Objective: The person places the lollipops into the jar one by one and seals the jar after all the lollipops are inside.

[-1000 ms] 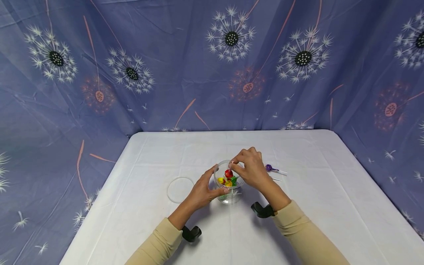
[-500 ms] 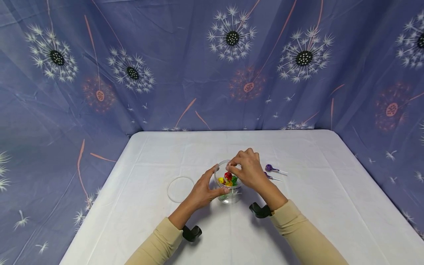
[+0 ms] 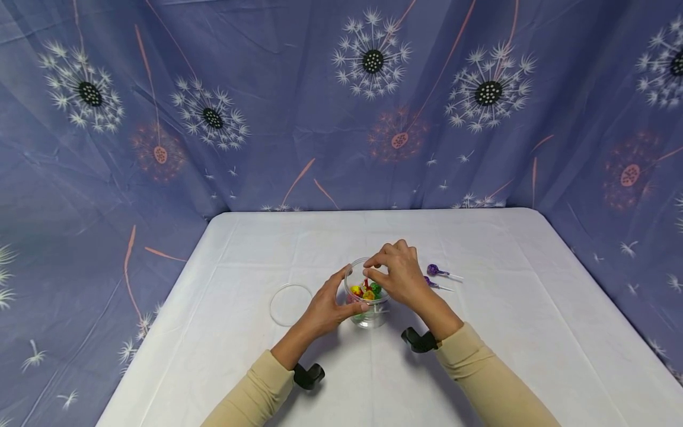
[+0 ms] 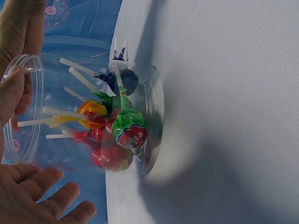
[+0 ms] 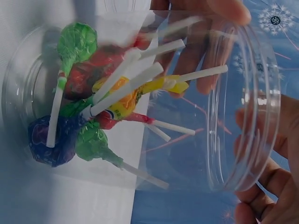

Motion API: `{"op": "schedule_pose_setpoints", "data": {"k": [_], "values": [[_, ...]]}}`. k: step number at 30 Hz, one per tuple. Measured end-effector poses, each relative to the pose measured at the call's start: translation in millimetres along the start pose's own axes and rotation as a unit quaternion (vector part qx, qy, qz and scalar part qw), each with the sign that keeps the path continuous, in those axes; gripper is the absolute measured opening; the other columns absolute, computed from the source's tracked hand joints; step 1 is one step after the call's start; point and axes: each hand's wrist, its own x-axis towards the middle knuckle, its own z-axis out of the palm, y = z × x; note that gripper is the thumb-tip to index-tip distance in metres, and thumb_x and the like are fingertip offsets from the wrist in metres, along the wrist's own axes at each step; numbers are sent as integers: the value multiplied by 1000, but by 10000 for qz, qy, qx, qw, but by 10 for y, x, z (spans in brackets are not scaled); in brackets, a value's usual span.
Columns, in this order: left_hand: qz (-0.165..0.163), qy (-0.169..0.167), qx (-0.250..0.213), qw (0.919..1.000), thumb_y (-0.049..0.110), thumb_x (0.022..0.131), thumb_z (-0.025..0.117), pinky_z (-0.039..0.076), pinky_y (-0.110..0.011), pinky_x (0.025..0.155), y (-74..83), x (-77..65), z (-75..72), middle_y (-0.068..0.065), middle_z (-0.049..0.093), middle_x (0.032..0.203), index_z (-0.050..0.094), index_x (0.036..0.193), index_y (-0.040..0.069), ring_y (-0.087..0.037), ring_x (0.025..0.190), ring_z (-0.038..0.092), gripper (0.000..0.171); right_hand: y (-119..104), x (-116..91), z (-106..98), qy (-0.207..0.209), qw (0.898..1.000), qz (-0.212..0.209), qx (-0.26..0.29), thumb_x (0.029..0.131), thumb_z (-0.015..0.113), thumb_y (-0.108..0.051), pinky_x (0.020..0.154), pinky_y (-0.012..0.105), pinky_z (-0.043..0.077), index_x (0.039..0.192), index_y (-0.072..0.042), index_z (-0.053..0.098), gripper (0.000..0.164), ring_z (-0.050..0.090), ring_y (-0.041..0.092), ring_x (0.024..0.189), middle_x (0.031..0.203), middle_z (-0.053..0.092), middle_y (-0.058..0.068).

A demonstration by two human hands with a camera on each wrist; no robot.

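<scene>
My left hand [image 3: 326, 307] grips a clear plastic jar [image 3: 369, 321] that stands upright on the table, thumb on its near side. Several wrapped lollipops lie inside: a green one [image 5: 77, 43], a dark blue one [image 5: 51, 140], a yellow one [image 5: 120, 100] and red ones [image 4: 110, 156]. Their white sticks point mostly toward the mouth. Over the open rim is my right hand [image 3: 401, 274], its thumb and forefinger close together. No stick shows between those fingertips. Just beneath them, a red wrapper neck [image 3: 366, 284] rises from the candies.
Two purple lollipops, one farther back [image 3: 433, 270] and one partly behind my right hand [image 3: 439, 286], lie on the white table [image 3: 512, 332]. A clear round lid [image 3: 271, 308] lies left of the jar. A patterned blue curtain [image 3: 299, 107] surrounds the table.
The red lollipop under my right hand has gone down into the jar among the others. My right hand has shifted slightly left and lower; the left hand and jar stay put.
</scene>
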Motion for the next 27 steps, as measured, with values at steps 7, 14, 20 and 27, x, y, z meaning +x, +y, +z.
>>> {"op": "schedule_pose_setpoints", "data": {"k": [7,14,20,27], "values": [[116,55,3,9999,49,77,73,32,-56,109,9,-8,6,-9,36,150,28,149,21,-32,140,32,90,43,-42,-118,326,9994,10,112,79,76,-25,79,41,31,89,-16,75,13,46,20,83,81,62,2],[81,30,-24,10000,49,76,74,31,-56,110,-3,-7,6,-6,36,151,27,149,23,-31,141,31,91,228,-105,-231,566,9981,234,96,79,76,-23,78,42,29,90,-14,75,14,44,21,82,82,61,3],[76,65,-31,9999,48,75,75,30,-55,111,-11,-4,12,-4,36,151,28,149,24,-30,141,31,91,405,-189,-260,516,9966,628,110,80,76,-22,78,40,27,92,-12,75,16,44,23,82,83,61,5],[66,57,-10,10000,48,76,75,30,-55,111,-9,-5,11,-6,34,152,28,149,23,-31,141,30,90,611,-305,-263,439,9938,1023,-21,81,74,-23,77,39,25,94,-12,74,17,44,24,85,86,62,5]]}}
